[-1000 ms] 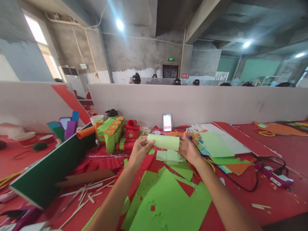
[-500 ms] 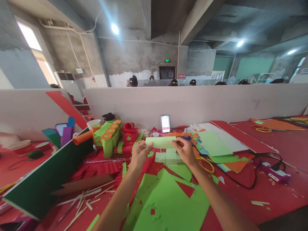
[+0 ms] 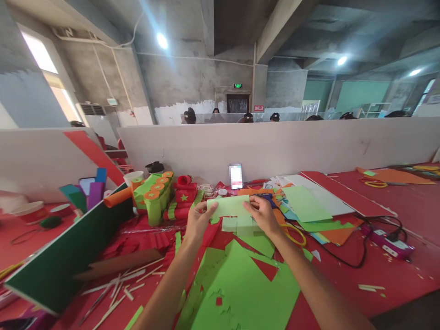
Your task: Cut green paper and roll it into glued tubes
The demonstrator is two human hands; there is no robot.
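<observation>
A light green paper piece [image 3: 229, 206] is held between both hands above the red table [image 3: 395, 279]. My left hand [image 3: 197, 221] pinches its left end, thumb on top. My right hand [image 3: 263, 213] grips its right end with the fingers curled over the edge. The piece looks flatter than a roll, its upper part bent over. Just below it lie small folded green paper squares [image 3: 240, 224]. A large cut sheet of green paper [image 3: 240, 288] covers the table between my forearms.
A green and red paper model with orange discs [image 3: 161, 195] stands behind my left hand. A dark green board [image 3: 65, 256] leans at left, thin wooden sticks [image 3: 117, 286] beside it. A phone [image 3: 235, 176] stands against the partition [image 3: 275, 146]. Paper sheets [image 3: 309, 206], yellow scissors [image 3: 292, 231] and a power strip [image 3: 390, 245] lie right.
The green paper was a roll held between both hands; it has been pressed flatter and lowered a little toward the table. The hands moved closer together.
</observation>
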